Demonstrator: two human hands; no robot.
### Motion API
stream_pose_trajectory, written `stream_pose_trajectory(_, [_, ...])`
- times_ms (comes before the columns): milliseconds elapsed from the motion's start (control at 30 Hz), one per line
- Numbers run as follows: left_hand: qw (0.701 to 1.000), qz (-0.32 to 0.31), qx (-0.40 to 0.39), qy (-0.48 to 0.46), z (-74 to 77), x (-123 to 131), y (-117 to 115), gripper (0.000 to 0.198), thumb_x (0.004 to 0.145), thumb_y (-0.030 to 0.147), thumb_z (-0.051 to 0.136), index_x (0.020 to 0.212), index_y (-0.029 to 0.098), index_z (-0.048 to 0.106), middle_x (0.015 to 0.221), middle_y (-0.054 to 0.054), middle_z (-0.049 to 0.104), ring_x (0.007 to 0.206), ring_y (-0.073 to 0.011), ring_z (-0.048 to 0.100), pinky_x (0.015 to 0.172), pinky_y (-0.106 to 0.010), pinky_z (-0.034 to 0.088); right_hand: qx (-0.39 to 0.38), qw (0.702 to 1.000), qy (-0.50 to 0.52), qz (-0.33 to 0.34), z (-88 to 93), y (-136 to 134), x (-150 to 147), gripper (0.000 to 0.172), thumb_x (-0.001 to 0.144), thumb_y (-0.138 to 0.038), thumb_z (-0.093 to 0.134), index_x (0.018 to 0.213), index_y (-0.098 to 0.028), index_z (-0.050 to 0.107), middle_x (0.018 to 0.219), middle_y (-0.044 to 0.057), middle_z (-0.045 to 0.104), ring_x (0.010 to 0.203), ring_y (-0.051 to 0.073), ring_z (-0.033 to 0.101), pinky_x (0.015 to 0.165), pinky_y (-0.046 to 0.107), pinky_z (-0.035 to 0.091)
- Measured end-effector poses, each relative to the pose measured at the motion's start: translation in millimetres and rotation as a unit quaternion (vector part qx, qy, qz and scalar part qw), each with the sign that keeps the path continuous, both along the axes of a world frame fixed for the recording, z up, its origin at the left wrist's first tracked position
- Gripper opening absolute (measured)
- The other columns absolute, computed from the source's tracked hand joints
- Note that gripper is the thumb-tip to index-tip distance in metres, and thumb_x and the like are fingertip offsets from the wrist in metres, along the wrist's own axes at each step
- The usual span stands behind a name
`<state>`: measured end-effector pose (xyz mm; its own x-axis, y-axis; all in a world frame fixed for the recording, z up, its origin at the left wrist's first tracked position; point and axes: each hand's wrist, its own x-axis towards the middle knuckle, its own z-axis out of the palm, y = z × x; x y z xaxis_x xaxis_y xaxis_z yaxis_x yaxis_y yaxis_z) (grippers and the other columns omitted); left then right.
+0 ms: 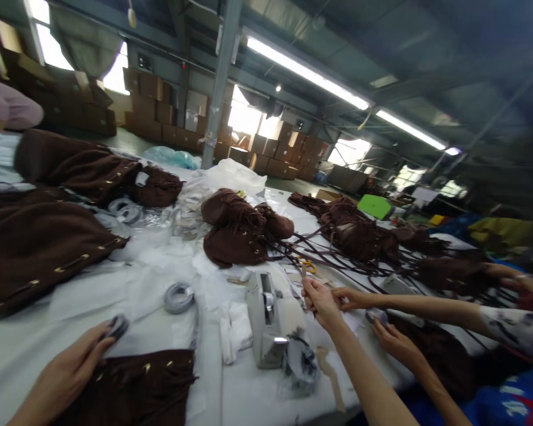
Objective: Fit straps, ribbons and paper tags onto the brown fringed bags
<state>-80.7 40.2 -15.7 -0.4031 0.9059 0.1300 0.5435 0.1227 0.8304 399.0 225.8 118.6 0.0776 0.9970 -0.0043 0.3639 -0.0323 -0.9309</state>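
At lower left my left hand (pixel 68 370) is closed around a small coil of grey band (pixel 118 326), above a dark brown fringed bag (pixel 142 387) with metal eyelets. My right hand (pixel 320 302) reaches across the middle, its fingers pinched on a small brown strip (pixel 304 270). A tape dispenser (pixel 260 325) stands just left of my right forearm. Yellow-handled scissors (pixel 308 266) lie beyond the fingertips. Another coil of grey band (pixel 179 297) lies on the white-covered table (pixel 128 331), and a plastic-wrapped bundle (pixel 301 364) sits against the dispenser.
A co-worker's hands (pixel 400 343) are close on the right, one beside my right hand. Brown bags (pixel 235 245) and long dark straps (pixel 328 254) cover the table's far side. Clear plastic (pixel 231 174) is heaped behind. A post (pixel 222 83) and stacked cartons (pixel 153 106) stand beyond.
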Motion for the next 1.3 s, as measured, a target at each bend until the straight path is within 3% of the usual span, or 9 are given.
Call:
stream_pose_trajectory(100, [0.992, -0.029, 0.006, -0.123, 26.3, -8, -1, 0.042, 0.078, 0.063, 0.053, 0.082, 0.022, 0.062, 0.054, 0.005, 0.055, 0.056, -0.0171, 0.054, 0.056, -0.026, 0.045, -0.043, 0.992, 0.038, 0.113, -5.1, -38, -79, 0.043, 0.068, -0.058, 0.065, 0.081, -0.018, 0.055, 0.057, -0.005, 0.053, 0.034, 0.003, 0.033, 0.032, 0.017, 0.018])
stream_pose_trajectory(167, [0.967, -0.033, 0.025, -0.251, 43.6, -16, -1, 0.039, 0.082, 0.053, 0.058, 0.09, 0.015, 0.062, 0.066, 0.002, 0.059, 0.059, -0.0154, 0.056, 0.056, -0.026, 0.046, -0.078, 0.977, 0.056, 0.191, -9.6, -66, -136, 0.041, 0.067, -0.055, 0.067, 0.081, -0.017, 0.059, 0.054, -0.004, 0.055, 0.033, 0.004, 0.036, 0.031, 0.017, 0.019])
stream_pose_trajectory(233, [0.962, -0.013, 0.034, -0.27, 54.4, -24, -4, 0.033, 0.088, 0.044, 0.056, 0.099, 0.012, 0.06, 0.084, -0.002, 0.062, 0.069, -0.015, 0.059, 0.061, -0.029, 0.051, -0.112, 0.956, 0.079, 0.259, -14.6, -94, -193, 0.039, 0.068, -0.053, 0.066, 0.079, -0.016, 0.061, 0.05, -0.004, 0.056, 0.03, 0.005, 0.036, 0.03, 0.018, 0.02])
stream_pose_trajectory(333, [0.959, -0.005, 0.05, -0.28, 56.6, -30, -9, 0.03, 0.09, 0.036, 0.056, 0.108, 0.013, 0.057, 0.1, -0.006, 0.061, 0.081, -0.0167, 0.061, 0.069, -0.033, 0.054, -0.144, 0.932, 0.119, 0.311, -25.1, -123, -268, 0.035, 0.069, -0.05, 0.065, 0.075, -0.015, 0.061, 0.046, -0.004, 0.055, 0.028, 0.005, 0.037, 0.03, 0.018, 0.02])
stream_pose_trajectory(467, [0.944, -0.035, 0.078, -0.318, 45.0, -30, -10, 0.034, 0.09, 0.045, 0.052, 0.101, 0.013, 0.058, 0.081, -0.002, 0.06, 0.06, -0.0105, 0.055, 0.052, -0.024, 0.047, -0.139, 0.935, 0.126, 0.301, -44.3, -130, -330, 0.028, 0.071, -0.042, 0.065, 0.067, -0.014, 0.061, 0.041, -0.005, 0.053, 0.027, 0.005, 0.038, 0.03, 0.018, 0.02])
stream_pose_trajectory(667, [0.921, -0.08, 0.104, -0.366, 33.2, -31, -5, 0.049, 0.077, 0.06, 0.06, 0.088, 0.012, 0.057, 0.048, 0.008, 0.04, 0.037, -0.0043, 0.029, 0.037, -0.02, 0.018, -0.153, 0.939, 0.13, 0.281, -65.0, -126, -355, 0.025, 0.068, -0.038, 0.066, 0.064, -0.015, 0.059, 0.038, -0.005, 0.051, 0.026, 0.005, 0.036, 0.029, 0.017, 0.018])
stream_pose_trajectory(867, [0.909, -0.088, 0.126, -0.388, 28.8, -32, -5, 0.043, 0.077, 0.056, 0.062, 0.086, 0.016, 0.051, 0.051, 0.01, 0.04, 0.035, -0.0036, 0.028, 0.036, -0.019, 0.017, -0.168, 0.933, 0.15, 0.283, -74.9, -126, -354, 0.039, 0.064, -0.052, 0.066, 0.071, -0.014, 0.06, 0.04, -0.006, 0.05, 0.024, 0.005, 0.031, 0.027, 0.018, 0.015])
stream_pose_trajectory(1100, [0.914, -0.12, 0.108, -0.373, 35.4, -28, -4, 0.037, 0.081, 0.05, 0.06, 0.086, 0.015, 0.051, 0.07, 0.001, 0.06, 0.036, -0.0018, 0.029, 0.034, -0.019, 0.018, -0.123, 0.944, 0.143, 0.27, -85.5, -125, -355, 0.037, 0.066, -0.051, 0.067, 0.067, -0.014, 0.061, 0.037, -0.006, 0.047, 0.027, 0.005, 0.031, 0.031, 0.02, 0.018])
stream_pose_trajectory(1300, [0.93, -0.114, 0.096, -0.337, 41.6, -22, -1, 0.037, 0.079, 0.051, 0.061, 0.078, 0.015, 0.053, 0.057, 0.008, 0.041, 0.037, -0.0026, 0.029, 0.035, -0.017, 0.022, -0.068, 0.956, 0.134, 0.252, -94.9, -119, -358, 0.046, 0.07, -0.059, 0.061, 0.081, -0.014, 0.064, 0.039, -0.006, 0.045, 0.033, 0.007, 0.034, 0.036, 0.02, 0.021])
